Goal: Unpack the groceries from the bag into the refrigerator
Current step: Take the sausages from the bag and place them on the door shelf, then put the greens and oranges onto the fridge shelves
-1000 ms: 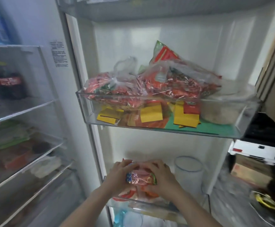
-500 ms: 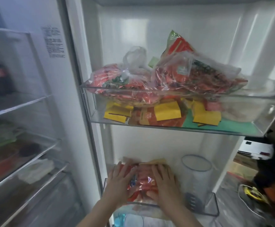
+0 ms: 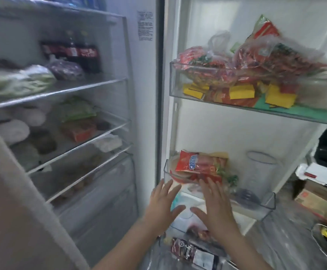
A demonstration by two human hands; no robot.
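At the upper left of the frame, dark cola bottles (image 3: 79,52) stand at the back of a glass shelf (image 3: 61,90) inside the refrigerator, with a blurred green bag (image 3: 16,80) lying in front of them. On the shelves below sit pale wrapped bundles and an orange box (image 3: 80,131), all soft with blur.

Low in the middle, the left hand (image 3: 163,206) is spread open, fingers splayed, holding nothing, just in front of the lower door bin (image 3: 265,209). Just beside it, the right hand (image 3: 215,209) is likewise open and empty, its fingertips near the bin's front wall. In the left part of that bin lies the red snack packet (image 3: 195,162), on top of other packets, apart from both hands. A clear measuring jug (image 3: 261,172) stands further right in the same bin.

At the upper right, the upper door bin (image 3: 178,82) holds clear plastic bags of red packets (image 3: 265,59) above yellow boxes (image 3: 241,91). At the far right edge, outside the door, sits a cardboard box (image 3: 318,201).
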